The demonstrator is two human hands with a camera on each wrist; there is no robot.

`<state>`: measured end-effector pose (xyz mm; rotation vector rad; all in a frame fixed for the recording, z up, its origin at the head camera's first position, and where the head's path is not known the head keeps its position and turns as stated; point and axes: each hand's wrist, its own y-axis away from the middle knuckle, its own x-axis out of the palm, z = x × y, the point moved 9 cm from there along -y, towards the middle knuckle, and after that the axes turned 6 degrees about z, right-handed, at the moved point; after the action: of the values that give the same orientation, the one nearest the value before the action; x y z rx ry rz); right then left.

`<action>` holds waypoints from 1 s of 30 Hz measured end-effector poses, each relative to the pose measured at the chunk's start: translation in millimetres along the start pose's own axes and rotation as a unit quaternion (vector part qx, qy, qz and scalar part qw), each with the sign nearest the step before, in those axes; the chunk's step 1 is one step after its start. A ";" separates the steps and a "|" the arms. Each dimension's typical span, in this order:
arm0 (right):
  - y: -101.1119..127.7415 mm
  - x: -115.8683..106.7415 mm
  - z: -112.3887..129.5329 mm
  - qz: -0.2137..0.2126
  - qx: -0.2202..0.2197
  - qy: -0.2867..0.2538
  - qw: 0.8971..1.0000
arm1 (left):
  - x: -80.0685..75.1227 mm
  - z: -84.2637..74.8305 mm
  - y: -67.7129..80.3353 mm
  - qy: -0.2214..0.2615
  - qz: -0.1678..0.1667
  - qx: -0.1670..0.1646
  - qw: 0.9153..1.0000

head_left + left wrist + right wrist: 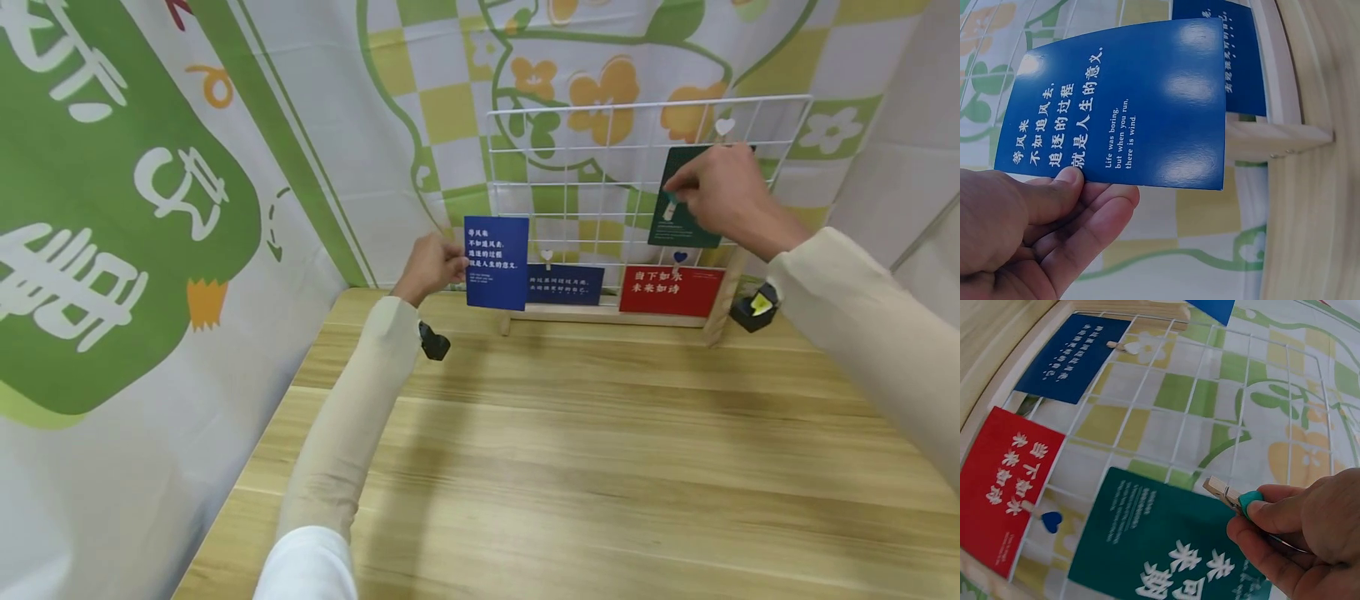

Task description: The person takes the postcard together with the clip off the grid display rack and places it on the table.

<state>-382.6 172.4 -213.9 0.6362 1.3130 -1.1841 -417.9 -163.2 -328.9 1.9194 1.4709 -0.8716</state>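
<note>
A light wooden bench [600,467] carries a white wire grid [600,179] in a wooden base [600,315], standing upright at its far edge against the patterned backdrop; the rest shows plain planks.

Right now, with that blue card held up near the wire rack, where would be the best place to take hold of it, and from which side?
Probably the blue card is best taken at its free edge, opposite the corner the left hand pinches. It is thin, flat and stiff, so a thumb-and-finger pinch across its two faces suits it. Come from the side toward the wire rack, where nothing covers the card.
</note>
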 end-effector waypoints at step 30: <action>55.3 45.7 -64.4 0.016 -0.002 -0.013 1.000 | 17.9 94.4 34.2 0.023 0.059 -0.068 0.996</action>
<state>-364.3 235.1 -284.8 0.6334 1.2784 -1.1599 -396.2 -232.4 -400.5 1.9133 1.3901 -0.6612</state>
